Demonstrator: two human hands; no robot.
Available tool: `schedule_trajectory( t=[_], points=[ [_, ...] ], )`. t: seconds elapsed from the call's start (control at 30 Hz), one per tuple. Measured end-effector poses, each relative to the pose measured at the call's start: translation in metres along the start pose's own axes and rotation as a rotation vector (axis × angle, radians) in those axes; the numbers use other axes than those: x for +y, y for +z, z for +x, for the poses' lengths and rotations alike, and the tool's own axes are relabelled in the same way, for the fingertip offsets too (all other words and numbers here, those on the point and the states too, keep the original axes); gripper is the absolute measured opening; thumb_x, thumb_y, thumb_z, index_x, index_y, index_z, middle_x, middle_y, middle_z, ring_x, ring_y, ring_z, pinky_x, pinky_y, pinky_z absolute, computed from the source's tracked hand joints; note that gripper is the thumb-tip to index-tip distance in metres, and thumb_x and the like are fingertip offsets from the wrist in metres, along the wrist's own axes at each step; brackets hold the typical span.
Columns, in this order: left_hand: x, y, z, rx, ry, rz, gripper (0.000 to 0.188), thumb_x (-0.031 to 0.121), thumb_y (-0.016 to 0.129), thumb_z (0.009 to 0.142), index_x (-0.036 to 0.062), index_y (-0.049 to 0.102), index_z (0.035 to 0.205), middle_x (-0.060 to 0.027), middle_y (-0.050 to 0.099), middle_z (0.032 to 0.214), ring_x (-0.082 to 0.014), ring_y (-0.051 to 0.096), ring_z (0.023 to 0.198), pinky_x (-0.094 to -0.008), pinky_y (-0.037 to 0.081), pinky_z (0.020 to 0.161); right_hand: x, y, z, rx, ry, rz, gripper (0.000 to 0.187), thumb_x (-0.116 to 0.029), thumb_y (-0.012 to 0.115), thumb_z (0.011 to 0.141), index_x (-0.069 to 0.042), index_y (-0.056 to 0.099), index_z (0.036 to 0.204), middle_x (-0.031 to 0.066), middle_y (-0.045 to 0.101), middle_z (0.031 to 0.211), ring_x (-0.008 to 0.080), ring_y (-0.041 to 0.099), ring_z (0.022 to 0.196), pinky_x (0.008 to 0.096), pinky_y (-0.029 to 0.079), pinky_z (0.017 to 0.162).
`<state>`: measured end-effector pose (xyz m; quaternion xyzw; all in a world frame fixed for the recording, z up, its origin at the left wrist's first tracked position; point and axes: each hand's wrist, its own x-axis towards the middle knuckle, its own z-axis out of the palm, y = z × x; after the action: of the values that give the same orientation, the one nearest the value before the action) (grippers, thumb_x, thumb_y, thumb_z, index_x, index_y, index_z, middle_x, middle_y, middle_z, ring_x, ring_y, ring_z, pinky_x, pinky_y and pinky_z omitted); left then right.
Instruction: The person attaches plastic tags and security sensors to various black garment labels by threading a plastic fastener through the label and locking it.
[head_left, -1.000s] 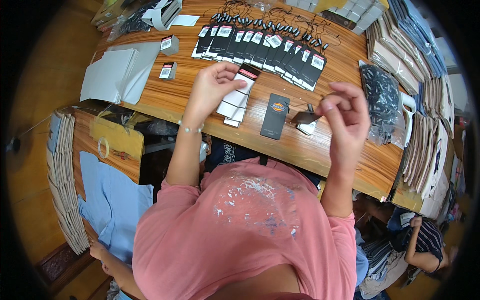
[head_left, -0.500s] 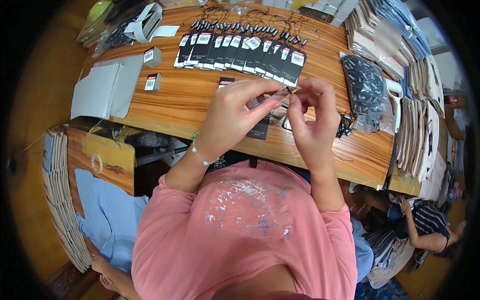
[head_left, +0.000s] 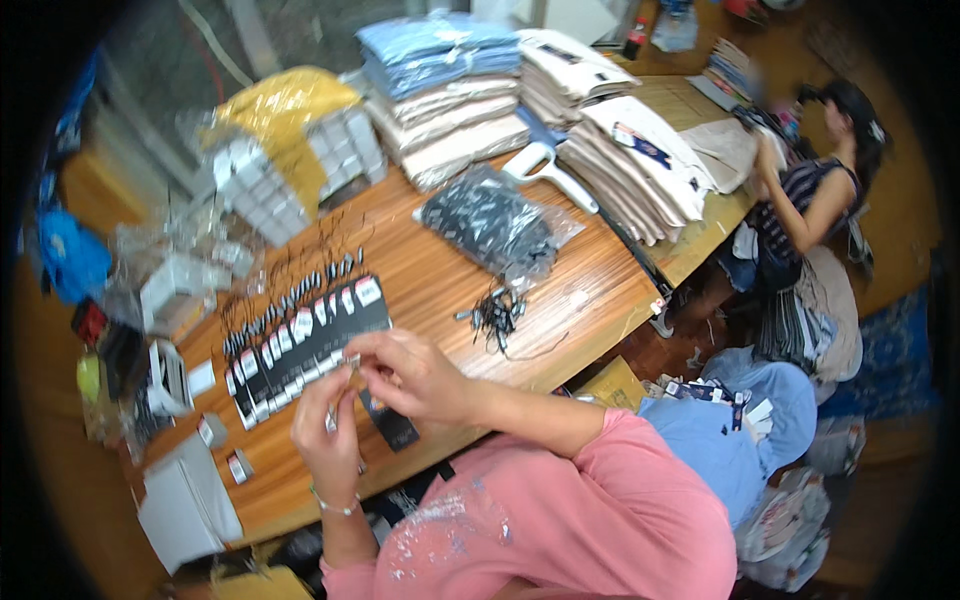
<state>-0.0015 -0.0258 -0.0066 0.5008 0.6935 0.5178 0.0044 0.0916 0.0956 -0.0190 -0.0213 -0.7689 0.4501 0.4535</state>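
Observation:
My left hand [head_left: 325,435], with a beaded bracelet at its wrist, is closed on a thin hang tag, of which only a sliver shows between the fingers. Fingertip to fingertip with it, my right hand [head_left: 412,378] pinches something too small to make out. Both hands are above the wooden table. Below them lies a black tag [head_left: 393,427]. Just beyond, a row of overlapping black hang tags [head_left: 300,350] with white labels lies with dark cords [head_left: 310,285] fanned out at the far side. A tangle of black cords [head_left: 495,318] rests to the right of my hands.
A clear bag of black cords [head_left: 490,225] lies near a white handled tool [head_left: 552,175]. Folded garments [head_left: 630,170] are stacked behind. Two small card stacks [head_left: 238,466] and grey sheets [head_left: 190,500] sit at left. Another person [head_left: 805,195] handles cloth at the right.
The view has swung to the right and tilted up, bringing in the person and more of the garment stacks. My hands remain together at the fingertips.

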Motion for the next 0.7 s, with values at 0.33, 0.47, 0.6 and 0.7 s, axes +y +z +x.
schedule_trajectory(
  t=[0.33, 0.47, 0.6, 0.7],
  points=[
    [0.01, 0.002, 0.014, -0.149, 0.377, 0.161, 0.023, -0.01, 0.058, 0.066, -0.0004, 0.059, 0.087, -0.0129, 0.06, 0.087, -0.029, 0.058, 0.079, -0.0353, 0.046, 0.07, 0.006, -0.003, -0.016, 0.009, 0.376, 0.836, 0.029, -0.003, 0.049, 0.084, -0.003, 0.04, 0.112, -0.0036, 0.047, 0.073, 0.0017, 0.046, 0.07, 0.0159, 0.037, 0.06],
    [0.001, -0.002, 0.012, -0.182, 0.37, 0.175, 0.018, -0.009, 0.057, 0.07, 0.0, 0.057, 0.085, -0.0126, 0.06, 0.089, -0.026, 0.057, 0.082, -0.0327, 0.045, 0.07, 0.018, -0.002, -0.022, -0.098, 0.355, 0.726, 0.029, -0.004, 0.05, 0.085, -0.002, 0.043, 0.113, -0.0013, 0.051, 0.079, 0.0041, 0.049, 0.074, 0.0188, 0.041, 0.064],
    [-0.006, -0.012, 0.01, -0.208, 0.243, 0.071, 0.013, -0.007, 0.06, 0.069, -0.0001, 0.062, 0.08, -0.0107, 0.062, 0.082, -0.0227, 0.058, 0.08, -0.0303, 0.045, 0.069, 0.019, 0.008, -0.024, -0.095, 0.405, 0.81, 0.023, -0.005, 0.05, 0.086, 0.0, 0.05, 0.108, 0.001, 0.056, 0.085, 0.0047, 0.051, 0.078, 0.0198, 0.043, 0.068],
    [-0.007, -0.011, 0.005, -0.203, 0.22, 0.091, 0.01, -0.007, 0.059, 0.071, -0.0011, 0.062, 0.079, -0.0106, 0.063, 0.081, -0.0213, 0.059, 0.079, -0.0288, 0.046, 0.07, 0.023, 0.013, -0.023, -0.051, 0.282, 0.63, 0.016, -0.005, 0.051, 0.085, 0.001, 0.055, 0.099, 0.0022, 0.058, 0.081, 0.0061, 0.053, 0.073, 0.0202, 0.043, 0.063]
  ],
)
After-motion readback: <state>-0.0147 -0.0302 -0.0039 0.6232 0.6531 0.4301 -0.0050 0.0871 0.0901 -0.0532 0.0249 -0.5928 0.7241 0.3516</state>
